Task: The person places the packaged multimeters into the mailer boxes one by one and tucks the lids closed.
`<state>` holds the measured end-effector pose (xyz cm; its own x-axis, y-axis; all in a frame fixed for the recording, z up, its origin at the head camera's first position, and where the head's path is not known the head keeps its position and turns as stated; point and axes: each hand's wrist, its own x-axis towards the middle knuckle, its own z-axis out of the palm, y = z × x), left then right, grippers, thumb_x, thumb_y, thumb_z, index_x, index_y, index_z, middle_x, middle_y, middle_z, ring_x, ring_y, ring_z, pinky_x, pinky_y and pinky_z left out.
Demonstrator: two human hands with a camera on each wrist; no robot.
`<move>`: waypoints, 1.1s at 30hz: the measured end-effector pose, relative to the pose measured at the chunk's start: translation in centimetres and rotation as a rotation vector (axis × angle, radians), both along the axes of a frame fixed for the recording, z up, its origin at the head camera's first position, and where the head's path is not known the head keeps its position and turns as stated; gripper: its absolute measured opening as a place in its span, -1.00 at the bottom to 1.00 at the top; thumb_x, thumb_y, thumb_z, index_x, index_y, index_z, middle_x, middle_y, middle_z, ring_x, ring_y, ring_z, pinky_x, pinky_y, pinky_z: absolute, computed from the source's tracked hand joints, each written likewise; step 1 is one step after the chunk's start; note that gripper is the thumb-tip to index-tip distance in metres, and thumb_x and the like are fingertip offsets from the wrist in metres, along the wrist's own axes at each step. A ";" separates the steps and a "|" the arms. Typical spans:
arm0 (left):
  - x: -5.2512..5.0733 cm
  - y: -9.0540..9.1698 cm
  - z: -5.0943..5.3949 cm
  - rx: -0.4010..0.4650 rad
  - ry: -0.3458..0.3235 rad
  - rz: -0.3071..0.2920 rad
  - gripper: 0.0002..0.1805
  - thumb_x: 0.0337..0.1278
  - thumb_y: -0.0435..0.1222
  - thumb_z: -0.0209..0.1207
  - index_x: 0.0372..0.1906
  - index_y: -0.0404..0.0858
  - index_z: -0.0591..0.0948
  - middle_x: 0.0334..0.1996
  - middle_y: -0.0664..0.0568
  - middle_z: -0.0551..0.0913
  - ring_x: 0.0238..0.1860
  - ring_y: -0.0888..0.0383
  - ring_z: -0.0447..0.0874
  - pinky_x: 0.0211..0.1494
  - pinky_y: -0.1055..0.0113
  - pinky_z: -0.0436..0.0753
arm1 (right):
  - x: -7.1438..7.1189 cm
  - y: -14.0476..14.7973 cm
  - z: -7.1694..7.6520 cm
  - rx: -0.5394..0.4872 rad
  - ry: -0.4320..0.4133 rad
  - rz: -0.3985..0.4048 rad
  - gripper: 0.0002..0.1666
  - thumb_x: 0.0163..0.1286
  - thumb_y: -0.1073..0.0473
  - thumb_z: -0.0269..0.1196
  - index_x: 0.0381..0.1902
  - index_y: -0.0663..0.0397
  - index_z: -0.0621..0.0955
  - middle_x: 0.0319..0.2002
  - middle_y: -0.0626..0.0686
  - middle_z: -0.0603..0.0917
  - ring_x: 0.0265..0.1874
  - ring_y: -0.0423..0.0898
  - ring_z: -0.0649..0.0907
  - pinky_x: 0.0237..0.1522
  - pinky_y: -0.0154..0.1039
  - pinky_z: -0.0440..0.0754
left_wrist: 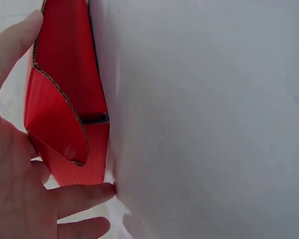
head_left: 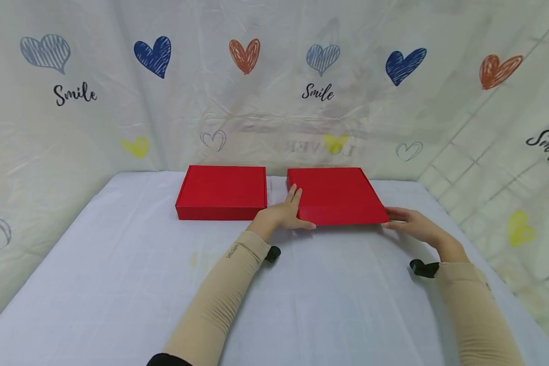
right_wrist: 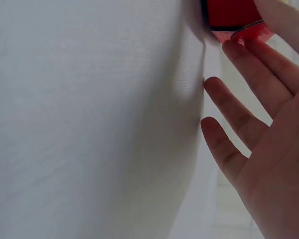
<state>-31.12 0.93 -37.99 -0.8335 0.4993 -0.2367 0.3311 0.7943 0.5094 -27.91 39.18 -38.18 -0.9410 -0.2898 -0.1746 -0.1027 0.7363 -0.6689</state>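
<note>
Two red cardboard boxes stand side by side at the table's back: the left red box [head_left: 221, 188] has its lid down, and the right red box [head_left: 336, 193] has its front uncovered under the lid. In the left wrist view, a curved side flap [left_wrist: 60, 114] shows in that uncovered front. My left hand [head_left: 283, 213] lies against the right box's left side, fingers spread, thumb at the lid's front edge. At the front right corner, my right hand [head_left: 414, 223] touches the same box with thumb and straight fingertips; its ring and little fingers stand away from the box.
A white cloth covers the table [head_left: 187, 295]. Behind it hangs a pale curtain [head_left: 274, 112] printed with hearts and words, which continues along the right side. A dark wrist camera [head_left: 424, 268] sits at the right cuff, another dark camera [head_left: 273, 253] at the left.
</note>
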 end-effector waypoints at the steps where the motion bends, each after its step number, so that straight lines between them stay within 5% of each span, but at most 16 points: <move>1: 0.0 -0.1 0.0 0.005 -0.004 -0.001 0.26 0.26 0.24 0.23 0.66 -0.13 -0.35 0.65 0.06 -0.50 0.43 -0.03 0.32 -0.09 0.30 0.63 | 0.0 0.1 0.0 -0.006 -0.008 0.000 -0.11 0.55 -0.05 0.21 0.57 0.34 0.17 0.41 0.44 0.38 0.44 0.41 0.23 0.32 0.39 0.32; 14: -0.4 -0.3 -0.1 0.035 -0.015 -0.015 0.26 0.24 0.24 0.24 0.66 -0.14 -0.35 0.65 0.06 -0.50 0.55 -0.03 0.10 0.07 0.22 0.63 | 0.1 0.4 0.1 -0.098 -0.073 -0.011 -0.10 0.56 -0.08 0.20 0.58 0.34 0.16 0.46 0.39 0.33 0.50 0.40 0.13 0.40 0.39 0.21; 24: -0.6 -0.4 -0.4 0.065 -0.019 -0.034 0.27 0.25 0.24 0.24 0.66 -0.14 -0.36 0.65 0.05 -0.52 0.60 -0.03 -0.04 0.23 0.15 0.58 | 0.0 0.8 0.0 -0.057 -0.035 -0.017 -0.20 0.54 -0.04 0.22 0.50 0.37 0.31 0.43 0.41 0.36 0.46 0.42 0.20 0.35 0.38 0.29; 33: -0.7 -0.9 0.0 0.113 -0.044 -0.052 0.25 0.27 0.17 0.26 0.66 -0.16 -0.35 0.65 0.03 -0.50 0.64 0.00 -0.29 0.48 0.01 0.34 | 0.2 0.6 0.1 -0.026 -0.002 -0.026 -0.26 0.54 -0.05 0.23 0.44 0.36 0.41 0.34 0.34 0.51 0.42 0.36 0.32 0.32 0.29 0.40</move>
<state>-31.82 0.03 -38.03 -0.7956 0.5673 -0.2125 0.3460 0.7135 0.6093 -27.74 39.81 -38.07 -0.9479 -0.2700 -0.1691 -0.0828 0.7213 -0.6877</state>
